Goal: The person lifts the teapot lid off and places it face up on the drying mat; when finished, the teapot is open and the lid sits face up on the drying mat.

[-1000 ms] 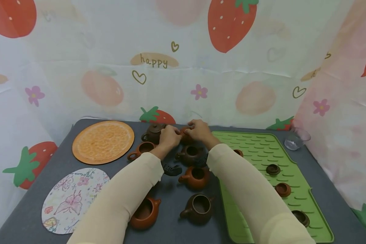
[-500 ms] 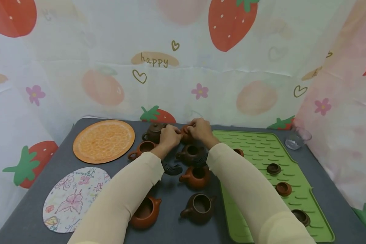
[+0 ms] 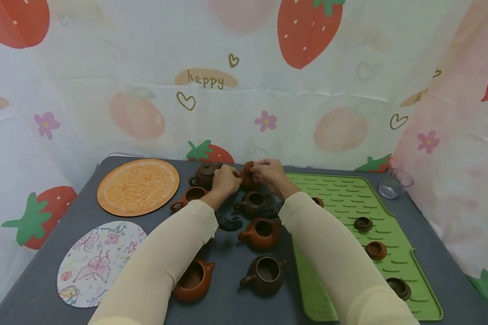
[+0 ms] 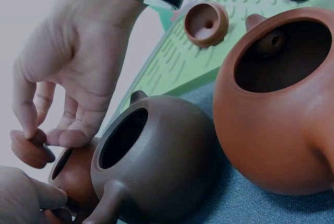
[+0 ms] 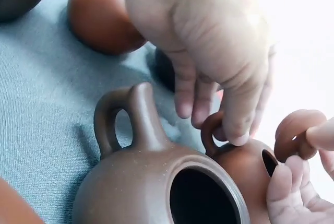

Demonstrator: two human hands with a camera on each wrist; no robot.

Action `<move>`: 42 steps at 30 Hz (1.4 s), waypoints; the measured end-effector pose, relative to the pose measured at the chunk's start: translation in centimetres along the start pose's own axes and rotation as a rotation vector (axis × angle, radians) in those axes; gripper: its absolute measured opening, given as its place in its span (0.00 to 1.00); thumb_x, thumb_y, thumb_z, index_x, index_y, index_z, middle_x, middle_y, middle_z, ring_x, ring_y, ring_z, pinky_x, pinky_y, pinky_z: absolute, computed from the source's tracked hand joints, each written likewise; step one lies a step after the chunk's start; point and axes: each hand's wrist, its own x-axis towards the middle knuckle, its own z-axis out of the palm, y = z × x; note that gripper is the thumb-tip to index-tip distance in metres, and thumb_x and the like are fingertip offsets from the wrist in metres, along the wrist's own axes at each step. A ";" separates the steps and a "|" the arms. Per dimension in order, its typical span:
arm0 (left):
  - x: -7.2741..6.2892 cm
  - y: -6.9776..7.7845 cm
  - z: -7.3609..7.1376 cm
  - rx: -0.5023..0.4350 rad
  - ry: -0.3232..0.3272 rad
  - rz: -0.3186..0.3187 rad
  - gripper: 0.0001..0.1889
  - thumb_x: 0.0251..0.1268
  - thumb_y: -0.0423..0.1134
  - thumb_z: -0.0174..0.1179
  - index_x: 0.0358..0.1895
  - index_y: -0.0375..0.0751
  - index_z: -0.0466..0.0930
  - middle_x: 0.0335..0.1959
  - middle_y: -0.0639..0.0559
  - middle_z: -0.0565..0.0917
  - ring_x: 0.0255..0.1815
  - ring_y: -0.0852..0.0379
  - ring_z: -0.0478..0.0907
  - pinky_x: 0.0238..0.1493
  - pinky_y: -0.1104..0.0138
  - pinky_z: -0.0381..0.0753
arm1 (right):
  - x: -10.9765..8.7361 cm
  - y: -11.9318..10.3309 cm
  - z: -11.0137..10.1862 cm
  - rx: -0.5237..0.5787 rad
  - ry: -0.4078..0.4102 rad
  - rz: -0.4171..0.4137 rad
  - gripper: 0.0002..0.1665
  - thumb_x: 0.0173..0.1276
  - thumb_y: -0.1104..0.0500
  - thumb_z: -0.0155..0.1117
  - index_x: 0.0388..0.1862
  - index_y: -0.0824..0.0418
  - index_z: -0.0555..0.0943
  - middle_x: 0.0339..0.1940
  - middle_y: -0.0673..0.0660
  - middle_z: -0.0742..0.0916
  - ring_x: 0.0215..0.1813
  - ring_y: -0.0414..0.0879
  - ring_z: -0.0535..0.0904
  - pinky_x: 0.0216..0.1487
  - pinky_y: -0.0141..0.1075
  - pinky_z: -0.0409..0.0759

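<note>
At the far side of the table, my left hand (image 3: 226, 180) grips the loop handle of a small reddish-brown clay teapot (image 5: 242, 169). The thumb and fingers of my right hand (image 3: 271, 175) pinch the teapot's round lid (image 5: 297, 132). This lid is off the opening, tilted on edge beside it, and the dark mouth shows in both wrist views. Just in front stands a dark brown teapot (image 3: 253, 204) without a lid. A dark teapot (image 3: 205, 175) with its lid on stands left of my left hand.
Lidless teapots stand nearer: an orange one (image 3: 262, 234), a dark one (image 3: 267, 275) and another orange one (image 3: 193, 280). On the right lies a green mat (image 3: 329, 185) with several lids, such as a dark lid (image 3: 363, 224). A clear glass (image 3: 394, 185) stands behind it.
My right hand has lifted the lid off the small teapot and tipped it on edge, shifting slightly right. My left hand stays at the handle.
</note>
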 end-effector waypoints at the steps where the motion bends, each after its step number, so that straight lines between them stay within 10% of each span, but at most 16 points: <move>1: 0.0 0.0 0.0 0.003 -0.002 0.002 0.08 0.67 0.38 0.62 0.43 0.42 0.88 0.40 0.47 0.85 0.41 0.47 0.80 0.40 0.57 0.80 | 0.0 0.0 -0.1 0.044 -0.016 0.018 0.09 0.66 0.70 0.61 0.44 0.65 0.75 0.32 0.60 0.79 0.28 0.48 0.77 0.33 0.37 0.79; 9: 0.0 0.1 -0.1 0.016 -0.007 0.007 0.08 0.67 0.39 0.62 0.44 0.42 0.88 0.40 0.47 0.85 0.40 0.48 0.80 0.38 0.59 0.80 | -0.2 -0.1 -0.9 0.181 -0.133 0.066 0.22 0.76 0.67 0.43 0.65 0.56 0.72 0.36 0.61 0.76 0.30 0.50 0.73 0.38 0.41 0.78; 16: -0.1 0.1 0.1 0.004 -0.014 -0.004 0.09 0.67 0.39 0.62 0.44 0.41 0.88 0.40 0.46 0.84 0.40 0.48 0.80 0.38 0.59 0.80 | -0.5 -0.3 -1.0 0.315 -0.168 0.059 0.15 0.74 0.60 0.58 0.56 0.58 0.69 0.42 0.62 0.78 0.32 0.50 0.75 0.39 0.40 0.79; 42: 0.2 -0.2 -0.1 -0.008 -0.027 0.014 0.08 0.65 0.39 0.64 0.41 0.41 0.88 0.41 0.46 0.84 0.41 0.47 0.80 0.38 0.58 0.80 | -4.6 -5.5 -4.4 0.005 -0.311 -0.075 0.29 0.69 0.76 0.56 0.68 0.73 0.64 0.58 0.68 0.72 0.62 0.64 0.70 0.59 0.49 0.72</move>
